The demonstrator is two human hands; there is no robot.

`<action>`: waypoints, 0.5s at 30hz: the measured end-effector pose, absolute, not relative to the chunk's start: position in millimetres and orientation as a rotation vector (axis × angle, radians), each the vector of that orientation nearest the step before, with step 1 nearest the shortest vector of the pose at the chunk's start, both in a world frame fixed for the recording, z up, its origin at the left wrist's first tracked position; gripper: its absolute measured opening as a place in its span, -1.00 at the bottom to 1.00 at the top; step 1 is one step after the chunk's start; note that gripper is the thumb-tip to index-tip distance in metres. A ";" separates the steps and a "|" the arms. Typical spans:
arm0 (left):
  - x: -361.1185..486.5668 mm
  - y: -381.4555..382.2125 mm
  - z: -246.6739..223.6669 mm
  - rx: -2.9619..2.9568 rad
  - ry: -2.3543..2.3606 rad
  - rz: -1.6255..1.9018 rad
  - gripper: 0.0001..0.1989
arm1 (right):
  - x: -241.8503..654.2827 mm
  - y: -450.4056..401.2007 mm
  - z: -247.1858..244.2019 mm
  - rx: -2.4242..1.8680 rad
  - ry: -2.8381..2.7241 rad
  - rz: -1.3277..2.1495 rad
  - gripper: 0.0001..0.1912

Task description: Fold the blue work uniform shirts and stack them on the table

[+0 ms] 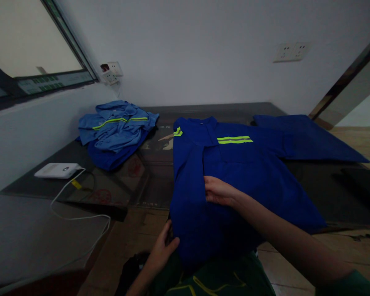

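Observation:
A dark blue work jacket with yellow-green reflective stripes lies on the dark table, its lower part hanging over the near edge toward my lap. Its left side is folded inward over the front. My left hand grips the jacket's lower left edge, thumb on top and the other fingers partly hidden beneath. At the inner edge of the folded part, my right hand holds the cloth, its fingertips tucked out of sight under the fabric.
A rumpled light blue jacket lies on darker blue cloth at the back left. A white power bank with a cable sits on the table's left corner. Flat blue folded cloth lies at the right. A wall with sockets stands behind.

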State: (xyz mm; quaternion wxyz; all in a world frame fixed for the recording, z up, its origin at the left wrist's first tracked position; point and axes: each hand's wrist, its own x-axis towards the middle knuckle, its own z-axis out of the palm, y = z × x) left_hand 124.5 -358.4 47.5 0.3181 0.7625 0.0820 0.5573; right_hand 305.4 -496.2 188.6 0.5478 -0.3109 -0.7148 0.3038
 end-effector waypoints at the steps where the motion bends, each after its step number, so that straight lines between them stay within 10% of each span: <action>1: 117.4 -362.9 53.4 2.046 0.250 1.569 -0.32 | 302.7 -494.1 194.6 -0.823 -1.764 0.712 -0.77; 9: 88.9 -395.9 147.5 2.380 0.204 2.367 -0.73 | 300.5 -473.7 229.5 -0.759 -2.224 -0.693 -0.81; 15: 132.5 -409.6 195.3 2.949 0.175 2.154 -0.55 | 315.7 -442.5 227.2 -0.817 -2.250 -0.995 -0.51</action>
